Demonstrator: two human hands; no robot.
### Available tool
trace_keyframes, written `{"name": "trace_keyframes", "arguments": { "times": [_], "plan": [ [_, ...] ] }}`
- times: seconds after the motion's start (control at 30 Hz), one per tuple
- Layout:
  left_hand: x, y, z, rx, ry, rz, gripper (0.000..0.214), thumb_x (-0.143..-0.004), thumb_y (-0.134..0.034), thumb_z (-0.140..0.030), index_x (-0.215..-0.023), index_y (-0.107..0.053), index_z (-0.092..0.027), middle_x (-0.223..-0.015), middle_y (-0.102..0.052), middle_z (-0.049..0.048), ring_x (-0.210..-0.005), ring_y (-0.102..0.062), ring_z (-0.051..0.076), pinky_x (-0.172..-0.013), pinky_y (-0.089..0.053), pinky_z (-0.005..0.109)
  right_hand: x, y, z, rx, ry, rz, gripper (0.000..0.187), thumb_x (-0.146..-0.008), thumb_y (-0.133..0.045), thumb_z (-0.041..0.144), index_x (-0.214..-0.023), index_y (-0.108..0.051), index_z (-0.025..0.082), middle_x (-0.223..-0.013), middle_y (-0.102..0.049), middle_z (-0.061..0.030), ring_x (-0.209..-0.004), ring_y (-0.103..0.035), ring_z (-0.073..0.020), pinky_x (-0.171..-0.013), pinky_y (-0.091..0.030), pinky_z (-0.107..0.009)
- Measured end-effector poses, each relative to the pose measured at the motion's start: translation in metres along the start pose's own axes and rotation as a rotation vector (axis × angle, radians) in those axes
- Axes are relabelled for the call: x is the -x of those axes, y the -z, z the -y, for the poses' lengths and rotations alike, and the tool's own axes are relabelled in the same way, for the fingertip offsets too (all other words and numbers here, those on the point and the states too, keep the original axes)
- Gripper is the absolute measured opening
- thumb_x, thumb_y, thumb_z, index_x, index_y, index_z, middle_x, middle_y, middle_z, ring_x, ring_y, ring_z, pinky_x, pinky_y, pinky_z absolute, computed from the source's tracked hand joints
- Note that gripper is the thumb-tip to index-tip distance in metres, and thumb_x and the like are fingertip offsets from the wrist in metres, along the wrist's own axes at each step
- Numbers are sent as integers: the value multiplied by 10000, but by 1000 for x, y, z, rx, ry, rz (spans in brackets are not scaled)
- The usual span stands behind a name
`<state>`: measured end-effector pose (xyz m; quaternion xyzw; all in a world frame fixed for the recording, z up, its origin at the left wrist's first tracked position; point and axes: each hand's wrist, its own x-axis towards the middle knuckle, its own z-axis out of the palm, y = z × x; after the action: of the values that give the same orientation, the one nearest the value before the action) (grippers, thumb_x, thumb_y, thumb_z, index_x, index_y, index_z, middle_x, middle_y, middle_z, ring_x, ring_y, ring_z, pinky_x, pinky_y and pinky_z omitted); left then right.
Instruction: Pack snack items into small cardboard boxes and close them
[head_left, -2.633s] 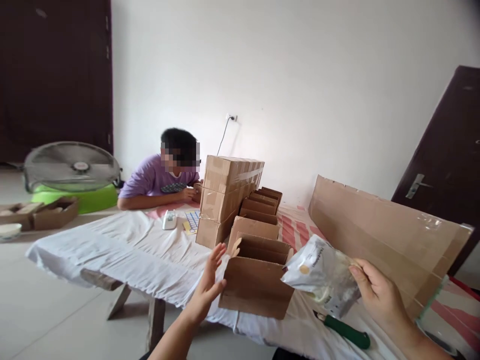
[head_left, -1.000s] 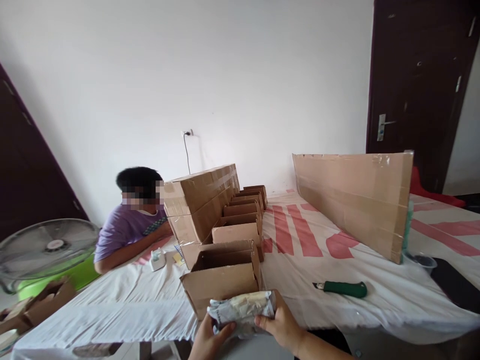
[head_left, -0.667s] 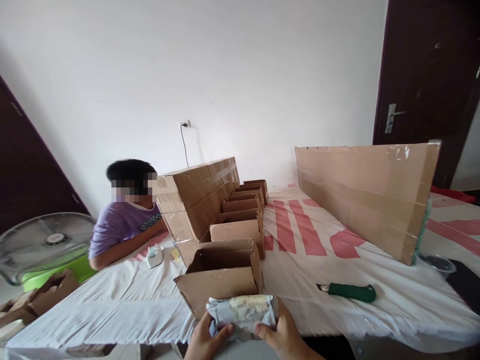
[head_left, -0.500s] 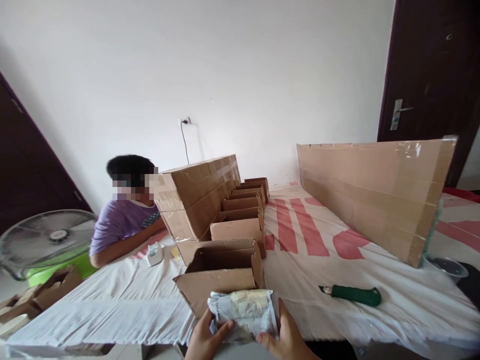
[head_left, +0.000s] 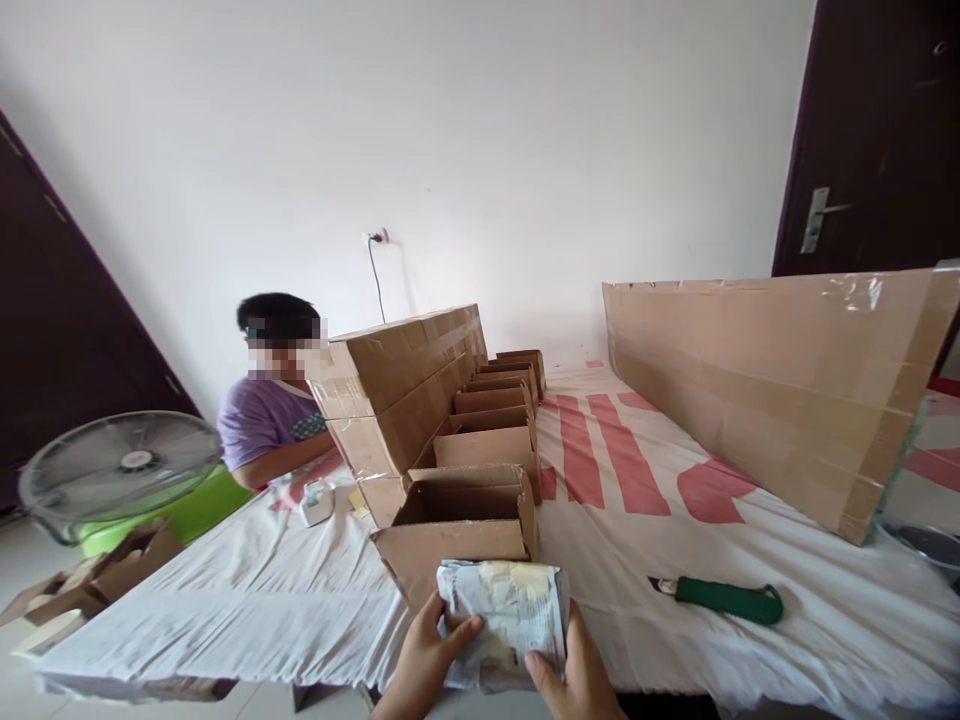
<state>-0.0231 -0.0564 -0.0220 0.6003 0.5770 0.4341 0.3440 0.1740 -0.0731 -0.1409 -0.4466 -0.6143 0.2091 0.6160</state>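
Between my two hands is a crumpled whitish packet (head_left: 504, 615) with fine print and a yellowish patch on its face. My left hand (head_left: 427, 655) grips its left edge, thumb lying on the front. On the other side my right hand (head_left: 576, 672) clasps the right edge, thumb also pressed on the front. The packet is just in front of the nearest open cardboard box (head_left: 450, 543), covering part of that box's lower right. More open boxes (head_left: 487, 447) run in a row behind it. What the packet contains is hidden.
Taped cartons (head_left: 409, 390) are stacked left of the row. A green-handled utility knife (head_left: 727, 600) lies to the right on the white-and-red cloth (head_left: 630, 570), before a long cardboard panel (head_left: 765, 380). Across the table sits a person (head_left: 274, 430), near a fan (head_left: 124, 460).
My view has swung slightly left, so the scene sits further right. The packet is tipped up a little more toward me; both hands keep their hold.
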Motion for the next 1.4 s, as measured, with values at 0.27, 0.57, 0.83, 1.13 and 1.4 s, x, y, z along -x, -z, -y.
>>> {"name": "trace_keyframes", "arguments": {
  "times": [0.27, 0.57, 0.83, 1.13, 1.4],
  "plan": [
    [-25, -14, 3, 63, -40, -9, 499, -612, -786, -494, -961, -687, -152, -909, -747, 74, -875, -662, 280, -767, -524, 313, -3, 1, -9, 210, 101, -74, 668, -920, -515, 461, -1469, -264, 174, -1328, -555, -196, -1199, -590, -330, -955, -535, -430],
    [-48, -31, 4, 128, -89, -62, 507, -646, -742, -521, -962, -655, -133, -841, -712, 50, -792, -644, 234, -701, -505, 281, -6, 8, 0, 287, 115, -31, 760, -932, -476, 292, -1554, -50, 195, -1571, -261, -186, -1398, -372, -364, -1059, -448, -505],
    [-29, -30, 0, 141, -108, -192, 390, -724, -700, -505, -884, -616, -159, -713, -606, -14, -683, -558, 178, -625, -450, 253, -6, 18, 5, 286, 176, 63, 804, -858, -486, 181, -1553, -83, 180, -1556, -307, -176, -1392, -391, -344, -1073, -440, -490],
    [-31, -19, 13, 105, -121, -406, 451, -771, -599, -587, -951, -550, -176, -755, -570, 0, -737, -599, 214, -722, -525, 351, -10, 18, 26, 269, 275, 76, 838, -810, -481, 147, -1556, -101, 167, -1579, -285, -147, -1407, -365, -343, -1083, -430, -503],
    [-22, -24, 14, -411, -518, -746, 467, -843, -580, -347, -1257, -483, -152, -1337, -456, 195, -1316, -405, 352, -1081, -349, 544, -12, 20, 32, 302, 333, 132, 857, -759, -524, 110, -1538, -172, 179, -1513, -405, -166, -1356, -443, -350, -1043, -468, -515]
  ]
}}
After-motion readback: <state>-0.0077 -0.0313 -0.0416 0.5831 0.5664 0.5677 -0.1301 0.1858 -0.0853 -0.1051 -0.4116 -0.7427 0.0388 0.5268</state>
